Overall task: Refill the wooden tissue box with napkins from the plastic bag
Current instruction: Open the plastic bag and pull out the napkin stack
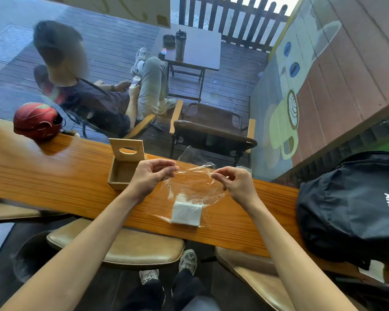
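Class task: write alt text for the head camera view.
Two bare hands, left hand and right hand, pinch open a clear plastic bag holding white napkins on an orange wooden counter, beside an open, empty wooden tissue box.

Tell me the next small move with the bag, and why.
Probably pull the mouth of the plastic bag wider apart. The left hand and right hand each pinch an edge, the napkins lie at its bottom on the counter, and the wooden tissue box stands open and looks empty.

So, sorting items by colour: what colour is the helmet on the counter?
Red, with a few pale curved stripes; the helmet shows in the head view, at the counter's far left.
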